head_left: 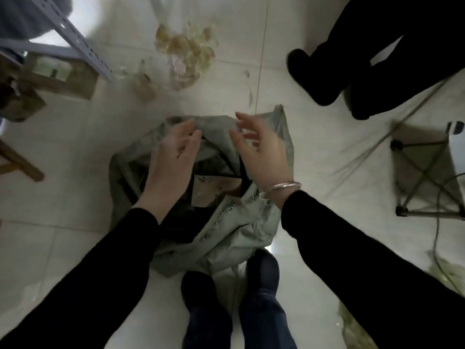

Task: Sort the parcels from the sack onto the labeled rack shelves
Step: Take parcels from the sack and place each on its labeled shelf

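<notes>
The sack point(226, 222) lies slumped on the floor point(63, 172) just ahead of the person's feet, its mouth gaping over a dark parcel point(214, 190) inside; the left hand point(171, 162) hovers at the far rim, fingers loosely curled and gripping nothing clearly; the right hand point(261, 152) hangs above the rim, fingers spread apart; the limp cloth could fold shut over the parcel, or a snagged edge could drag the whole sack up with it
</notes>
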`<act>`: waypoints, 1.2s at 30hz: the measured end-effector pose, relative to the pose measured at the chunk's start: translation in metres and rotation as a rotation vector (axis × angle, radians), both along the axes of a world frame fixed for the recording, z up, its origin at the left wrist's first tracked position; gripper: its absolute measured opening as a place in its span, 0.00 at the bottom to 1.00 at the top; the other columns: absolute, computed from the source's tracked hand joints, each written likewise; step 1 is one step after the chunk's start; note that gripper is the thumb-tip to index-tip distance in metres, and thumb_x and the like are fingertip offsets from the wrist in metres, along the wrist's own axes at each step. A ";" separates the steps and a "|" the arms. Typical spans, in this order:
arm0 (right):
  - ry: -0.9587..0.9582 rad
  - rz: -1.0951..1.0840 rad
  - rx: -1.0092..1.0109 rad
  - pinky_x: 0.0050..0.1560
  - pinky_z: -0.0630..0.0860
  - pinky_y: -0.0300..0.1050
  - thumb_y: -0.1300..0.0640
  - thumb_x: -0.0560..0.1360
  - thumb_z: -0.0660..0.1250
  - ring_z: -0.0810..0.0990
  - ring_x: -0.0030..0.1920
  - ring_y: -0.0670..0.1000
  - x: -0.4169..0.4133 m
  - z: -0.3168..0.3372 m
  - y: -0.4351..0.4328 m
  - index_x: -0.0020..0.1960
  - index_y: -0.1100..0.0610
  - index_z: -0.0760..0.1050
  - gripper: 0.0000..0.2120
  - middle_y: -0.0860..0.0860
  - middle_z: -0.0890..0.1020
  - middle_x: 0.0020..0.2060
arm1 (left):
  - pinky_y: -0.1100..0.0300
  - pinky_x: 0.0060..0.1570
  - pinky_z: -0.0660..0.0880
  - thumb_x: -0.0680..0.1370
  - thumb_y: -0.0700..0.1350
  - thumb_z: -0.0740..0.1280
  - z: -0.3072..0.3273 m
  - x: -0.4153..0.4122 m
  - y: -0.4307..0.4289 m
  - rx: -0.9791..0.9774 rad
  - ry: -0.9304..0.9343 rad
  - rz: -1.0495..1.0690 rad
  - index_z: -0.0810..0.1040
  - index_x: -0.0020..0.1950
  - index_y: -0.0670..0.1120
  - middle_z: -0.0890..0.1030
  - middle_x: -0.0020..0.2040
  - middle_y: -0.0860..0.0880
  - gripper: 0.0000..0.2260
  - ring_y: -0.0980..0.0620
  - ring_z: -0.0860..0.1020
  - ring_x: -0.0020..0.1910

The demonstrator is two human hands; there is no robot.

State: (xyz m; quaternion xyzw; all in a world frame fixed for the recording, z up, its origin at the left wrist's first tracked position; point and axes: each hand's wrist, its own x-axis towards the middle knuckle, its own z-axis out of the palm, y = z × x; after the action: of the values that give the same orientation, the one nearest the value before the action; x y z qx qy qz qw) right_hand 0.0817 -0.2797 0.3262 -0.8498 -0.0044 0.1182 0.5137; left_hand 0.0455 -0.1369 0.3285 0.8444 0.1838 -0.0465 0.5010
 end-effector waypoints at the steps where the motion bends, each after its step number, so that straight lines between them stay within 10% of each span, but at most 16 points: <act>1: 0.004 0.007 -0.001 0.47 0.70 0.24 0.53 0.76 0.65 0.78 0.51 0.45 -0.001 -0.027 -0.001 0.64 0.55 0.73 0.17 0.49 0.80 0.57 | 0.83 0.49 0.65 0.80 0.47 0.59 -0.027 -0.003 -0.001 0.006 0.002 -0.003 0.70 0.69 0.45 0.76 0.62 0.52 0.17 0.60 0.74 0.59; 16: 0.349 0.098 -0.267 0.73 0.59 0.50 0.42 0.71 0.67 0.60 0.72 0.58 -0.034 -0.333 -0.013 0.75 0.58 0.51 0.42 0.59 0.58 0.72 | 0.49 0.73 0.54 0.77 0.54 0.63 -0.334 -0.032 -0.006 0.249 0.357 0.097 0.49 0.77 0.42 0.54 0.75 0.39 0.36 0.41 0.55 0.74; 22: 0.464 0.040 -0.265 0.65 0.70 0.49 0.41 0.69 0.69 0.71 0.65 0.60 -0.031 -0.362 -0.006 0.73 0.64 0.48 0.47 0.63 0.71 0.65 | 0.52 0.69 0.63 0.77 0.58 0.61 -0.375 -0.033 0.004 0.107 0.598 0.186 0.51 0.74 0.38 0.64 0.72 0.36 0.35 0.38 0.64 0.71; 29: 0.337 -0.014 -0.178 0.55 0.71 0.43 0.41 0.71 0.67 0.75 0.60 0.58 -0.016 -0.289 0.004 0.70 0.60 0.56 0.37 0.59 0.75 0.60 | 0.50 0.67 0.67 0.76 0.59 0.62 -0.311 -0.029 0.014 -0.043 0.378 0.374 0.59 0.70 0.41 0.69 0.68 0.41 0.31 0.42 0.69 0.67; 36: 0.186 0.023 -0.081 0.46 0.72 0.40 0.46 0.72 0.68 0.79 0.51 0.54 0.021 -0.062 0.033 0.63 0.60 0.62 0.28 0.55 0.79 0.51 | 0.69 0.55 0.62 0.79 0.55 0.59 -0.072 0.001 0.051 -0.013 0.187 0.351 0.62 0.69 0.41 0.69 0.68 0.45 0.25 0.48 0.70 0.64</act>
State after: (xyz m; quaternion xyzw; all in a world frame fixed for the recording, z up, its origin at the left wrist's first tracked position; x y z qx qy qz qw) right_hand 0.1024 -0.2469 0.2639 -0.8550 0.0384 0.2027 0.4758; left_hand 0.0467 -0.0862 0.2562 0.7880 0.3739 -0.0380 0.4876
